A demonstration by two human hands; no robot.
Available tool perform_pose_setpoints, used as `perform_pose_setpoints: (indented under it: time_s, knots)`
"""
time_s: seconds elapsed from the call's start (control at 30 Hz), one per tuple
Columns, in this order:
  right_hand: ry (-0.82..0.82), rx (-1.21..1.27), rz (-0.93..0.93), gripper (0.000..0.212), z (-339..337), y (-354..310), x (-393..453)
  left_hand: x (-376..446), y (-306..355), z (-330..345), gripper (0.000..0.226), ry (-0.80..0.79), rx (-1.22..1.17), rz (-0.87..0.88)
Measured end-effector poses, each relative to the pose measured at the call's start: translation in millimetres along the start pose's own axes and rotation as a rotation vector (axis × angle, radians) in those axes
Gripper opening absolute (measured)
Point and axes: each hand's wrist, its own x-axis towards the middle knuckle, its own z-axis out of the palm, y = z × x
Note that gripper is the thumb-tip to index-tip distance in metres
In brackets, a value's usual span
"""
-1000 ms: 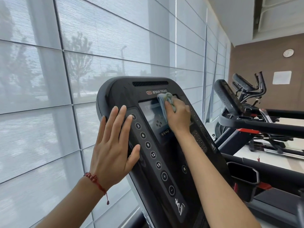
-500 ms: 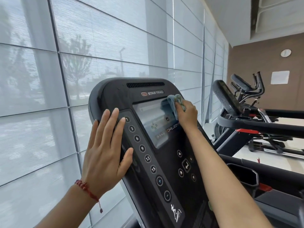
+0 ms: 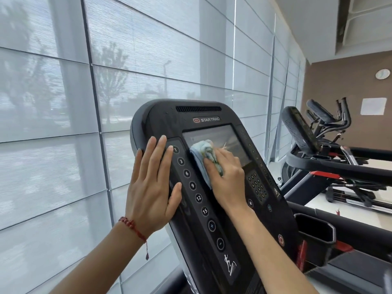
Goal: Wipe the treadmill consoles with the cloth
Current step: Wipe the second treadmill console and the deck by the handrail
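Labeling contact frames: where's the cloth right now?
In the head view the cloth is bunched under the right hand, pressed on the lower-left part of the console screen, just right of the numbered button column beside the flat left hand.

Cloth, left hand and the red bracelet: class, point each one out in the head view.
cloth (image 3: 201, 154): head view, on its pale blue folds left of the fingers.
left hand (image 3: 151, 187): head view, on its back.
red bracelet (image 3: 133, 227): head view, on the beads at the wrist.
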Motion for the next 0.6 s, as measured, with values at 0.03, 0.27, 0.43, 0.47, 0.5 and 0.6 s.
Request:
perform_pose_setpoints:
  time_s: [0.03, 0.27, 0.43, 0.47, 0.5, 0.6]
  knots:
    - [-0.014, 0.023, -0.013, 0.047, -1.2, -6.9, -3.4, -0.1, 0.1, -0.6, 0.06, -0.01, 0.009, 0.0]
    - [0.06, 0.283, -0.026, 0.032, -13.2, -39.3, 18.6, -1.5, -7.1, -7.3, 0.063, -0.019, 0.002, -0.029]
    - [-0.03, 0.191, -0.254, 0.041, 19.7, -73.3, 36.3, -13.3, -25.0, -15.9, 0.061, 0.019, 0.023, -0.089]
    - [-0.028, 0.17, -0.258, 0.041, 25.8, -73.1, 41.4, -15.9, -27.4, -16.5, 0.061, 0.004, 0.034, -0.083]
    - [-0.02, 0.168, -0.241, 0.042, 29.9, -70.8, 49.3, -17.6, -28.2, -16.9, 0.061, -0.014, 0.039, -0.077]
    - [0.003, 0.134, -0.13, 0.045, 36.0, -60.2, 85.4, -19.2, -27.1, -18.9, 0.062, -0.046, 0.056, -0.062]
